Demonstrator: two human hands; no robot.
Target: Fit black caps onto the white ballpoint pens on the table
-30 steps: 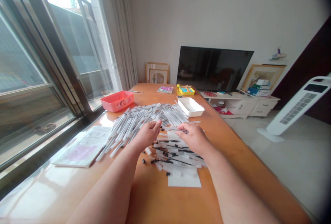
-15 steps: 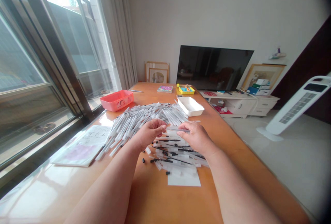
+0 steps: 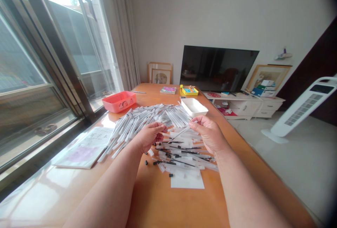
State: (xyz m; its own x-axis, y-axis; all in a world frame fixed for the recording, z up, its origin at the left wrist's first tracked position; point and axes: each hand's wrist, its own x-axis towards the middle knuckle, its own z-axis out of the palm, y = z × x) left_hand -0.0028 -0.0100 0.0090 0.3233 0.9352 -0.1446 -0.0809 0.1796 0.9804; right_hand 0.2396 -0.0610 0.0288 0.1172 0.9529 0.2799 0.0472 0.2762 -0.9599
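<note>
while the left hand (image 3: 149,137) curls its fingers shut on something too small to see, the right hand (image 3: 209,133) pinches one end of a thin white pen tube (image 3: 181,132) that slants down toward the left hand. both hands hover over loose pen parts (image 3: 181,156) near the tabletop's (image 3: 158,200) middle, with a big pile of white pens (image 3: 142,119) toward its far left edge.

Right hand (image 3: 209,135): pinches a white pen barrel (image 3: 181,133).
Left hand (image 3: 149,136): fingers curled, just beside the barrel's lower end.
Table (image 3: 158,200): pen pile (image 3: 142,119), white tray (image 3: 194,107).
</note>
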